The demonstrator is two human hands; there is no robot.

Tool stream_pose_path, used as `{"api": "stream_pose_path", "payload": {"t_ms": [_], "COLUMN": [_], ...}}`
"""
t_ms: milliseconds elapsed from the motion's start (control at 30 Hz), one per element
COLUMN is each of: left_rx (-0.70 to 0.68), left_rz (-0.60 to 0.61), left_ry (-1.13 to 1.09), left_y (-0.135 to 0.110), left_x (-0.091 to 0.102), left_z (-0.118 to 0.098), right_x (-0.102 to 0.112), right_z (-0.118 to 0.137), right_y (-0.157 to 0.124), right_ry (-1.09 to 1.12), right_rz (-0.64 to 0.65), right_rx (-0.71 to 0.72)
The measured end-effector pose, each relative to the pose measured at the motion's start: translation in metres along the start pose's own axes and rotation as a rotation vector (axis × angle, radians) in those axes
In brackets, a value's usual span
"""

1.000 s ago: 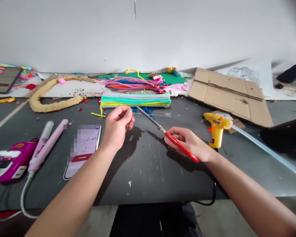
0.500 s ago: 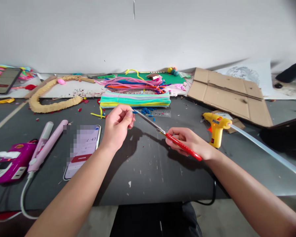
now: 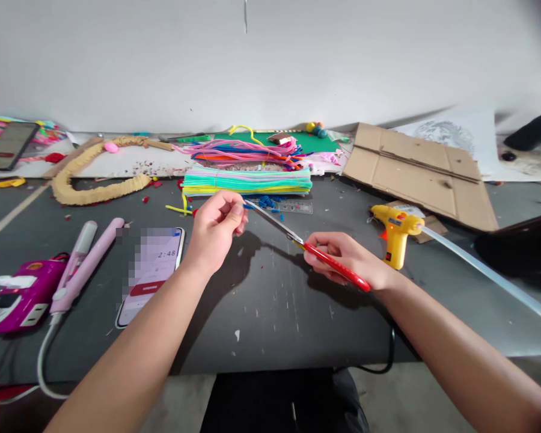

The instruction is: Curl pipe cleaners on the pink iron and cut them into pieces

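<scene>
My right hand (image 3: 338,255) is wrapped around the red handles of a pair of scissors (image 3: 329,266), seen nearly edge-on. Their silver blades point up and left to the fingertips of my left hand (image 3: 219,225). Thumb and forefinger of that hand are pinched together on a short blue piece of pipe cleaner (image 3: 248,206). Most of this piece is hidden by the fingers, and its end meets the blade tips. Just behind lie several cut blue bits (image 3: 268,201) by a clear ruler (image 3: 297,207), and a bundle of mint, yellow and pale pipe cleaners (image 3: 247,181).
A yellow glue gun (image 3: 394,231) with a long glue stick is at right, before a folded cardboard sheet (image 3: 419,171). On the left are a phone (image 3: 155,270), a pink hair straightener (image 3: 88,264), a purple power adapter (image 3: 24,294) and a curved tan form (image 3: 94,195).
Both hands stay nearly in place. The scissors have shifted very slightly, with their tips still at the blue piece. The phone clock went from 2:47 to 2:48.
</scene>
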State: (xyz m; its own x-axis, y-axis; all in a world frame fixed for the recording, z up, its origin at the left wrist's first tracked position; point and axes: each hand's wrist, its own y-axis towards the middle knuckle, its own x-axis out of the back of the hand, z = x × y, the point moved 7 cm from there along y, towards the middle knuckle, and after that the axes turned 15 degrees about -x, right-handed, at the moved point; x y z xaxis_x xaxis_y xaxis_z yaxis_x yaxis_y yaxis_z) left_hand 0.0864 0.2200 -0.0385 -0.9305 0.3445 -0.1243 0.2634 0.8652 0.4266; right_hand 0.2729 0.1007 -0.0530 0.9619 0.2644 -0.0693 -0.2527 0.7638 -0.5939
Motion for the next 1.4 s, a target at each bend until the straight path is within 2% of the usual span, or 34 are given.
{"api": "stream_pose_path", "payload": {"t_ms": [667,1033,1400], "left_rx": [-0.016,0.075,0.084], "left_rz": [-0.005,-0.012,-0.016], "left_ry": [0.013,-0.114,-0.121], "left_y": [0.0014,0.0007,0.0003], "left_x": [0.0025,-0.0003,0.0011], "left_z": [0.0006,0.0022,0.0042], "right_x": [-0.0002,0.0010,0.0009], "right_z": [0.0002,-0.0009,-0.0025], "right_y": [0.0005,0.0012,0.0008], "right_ry": [-0.005,0.013,-0.020], "right_rz": [-0.006,0.024,0.004], "right_rx": [-0.004,-0.004,-0.009]}}
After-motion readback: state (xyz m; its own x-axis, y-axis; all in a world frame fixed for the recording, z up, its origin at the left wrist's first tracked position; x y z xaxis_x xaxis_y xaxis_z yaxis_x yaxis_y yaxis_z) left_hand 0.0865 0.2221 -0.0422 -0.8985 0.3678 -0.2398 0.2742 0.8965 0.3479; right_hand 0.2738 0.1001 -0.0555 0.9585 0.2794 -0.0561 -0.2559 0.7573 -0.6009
